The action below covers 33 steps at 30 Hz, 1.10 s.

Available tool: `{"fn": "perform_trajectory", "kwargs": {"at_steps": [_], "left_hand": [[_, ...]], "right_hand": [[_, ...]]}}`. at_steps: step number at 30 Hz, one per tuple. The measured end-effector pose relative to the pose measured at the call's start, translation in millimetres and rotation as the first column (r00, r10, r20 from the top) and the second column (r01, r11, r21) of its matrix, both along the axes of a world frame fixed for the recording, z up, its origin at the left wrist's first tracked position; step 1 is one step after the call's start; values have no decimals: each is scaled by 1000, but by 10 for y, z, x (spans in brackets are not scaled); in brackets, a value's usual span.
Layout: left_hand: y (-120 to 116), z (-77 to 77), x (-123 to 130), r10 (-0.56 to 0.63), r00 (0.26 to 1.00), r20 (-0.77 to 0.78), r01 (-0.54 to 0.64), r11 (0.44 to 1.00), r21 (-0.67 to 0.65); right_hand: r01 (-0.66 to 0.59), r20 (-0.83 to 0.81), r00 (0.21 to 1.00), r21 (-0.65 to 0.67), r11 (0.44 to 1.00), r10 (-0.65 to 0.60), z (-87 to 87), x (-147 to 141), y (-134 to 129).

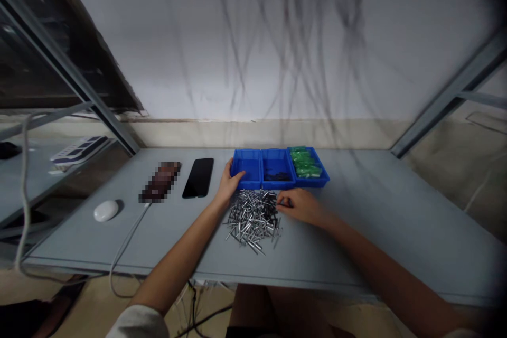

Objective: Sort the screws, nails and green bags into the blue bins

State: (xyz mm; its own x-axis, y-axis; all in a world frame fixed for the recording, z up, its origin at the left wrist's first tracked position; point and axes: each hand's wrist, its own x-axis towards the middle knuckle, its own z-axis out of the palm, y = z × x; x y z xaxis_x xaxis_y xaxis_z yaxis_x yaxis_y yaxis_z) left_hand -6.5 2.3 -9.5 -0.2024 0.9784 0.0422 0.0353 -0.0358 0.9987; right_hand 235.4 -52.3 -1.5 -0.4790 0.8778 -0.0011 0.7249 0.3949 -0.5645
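A loose pile of several steel rivets or nails lies on the grey table, with dark pieces mixed in at its far right. My right hand rests at the pile's right edge, its fingertips among the pieces. I cannot tell whether they hold one. My left hand reaches the near rim of a blue compartment tray, fingers hooked over the left bin. That bin looks bare, the middle one holds small dark parts, and the right one holds green packets.
A black smartphone lies left of the tray, beside a blurred rectangular device. A white mouse and white cable sit further left. Metal frame posts rise at the table's left, with a wall behind.
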Motion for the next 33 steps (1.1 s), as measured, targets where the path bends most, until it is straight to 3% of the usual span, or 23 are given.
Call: {"fn": "perform_trajectory", "kwargs": {"at_steps": [10, 16, 23, 33], "left_hand": [[4, -6, -2, -6, 1000, 25, 6, 1000, -3], [5, -2, -5, -6, 1000, 5, 6, 1000, 2], [3, -15, -9, -1, 1000, 23, 1, 1000, -8], [32, -63, -32, -14, 1000, 1, 14, 1000, 3]], "right_hand": [[-35, -121, 992, -57, 998, 28, 23, 37, 23], [-130, -38, 991, 45, 990, 132, 68, 18, -29], [-164, 33, 986, 94, 982, 161, 121, 41, -56], [-94, -311, 948, -70, 993, 68, 126, 112, -4]]}}
